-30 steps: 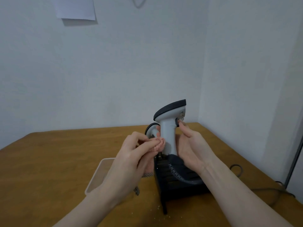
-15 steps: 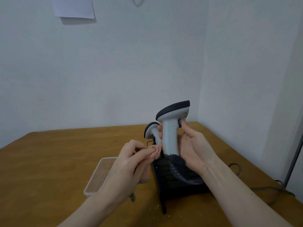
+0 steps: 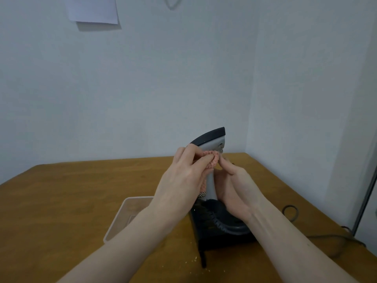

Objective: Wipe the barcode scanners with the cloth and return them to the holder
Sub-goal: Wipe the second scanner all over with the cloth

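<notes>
**Scanner could be toppled while wiped above the holder**

The tabletop [image 3: 61,201] carries the black holder [image 3: 220,237]. Above the holder, the scanner [image 3: 211,139] is gripped by the right hand [image 3: 232,188]. The pink cloth [image 3: 212,158] is pinched against it by the left hand [image 3: 183,176]; hard rubbing could dislodge it.

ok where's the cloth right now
In the head view, the pink cloth is pinched in the left hand, pressed against the scanner just under its head.
</notes>
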